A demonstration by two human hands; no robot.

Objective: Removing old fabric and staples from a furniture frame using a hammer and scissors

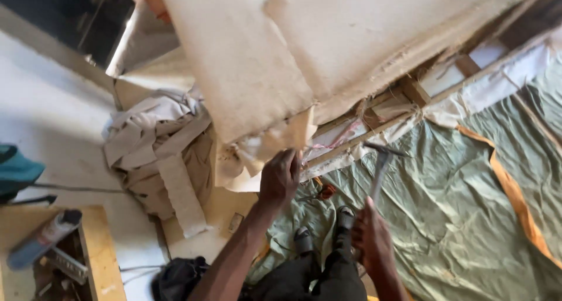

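Left hand (280,175) clamped on loosened padding (275,140) at the wooden frame (374,128); right hand (372,234) closed around a hammer (380,160). Much covering still attached.

Bright even daylight, motion blur esp. hammer (379,166) (soft shadows)
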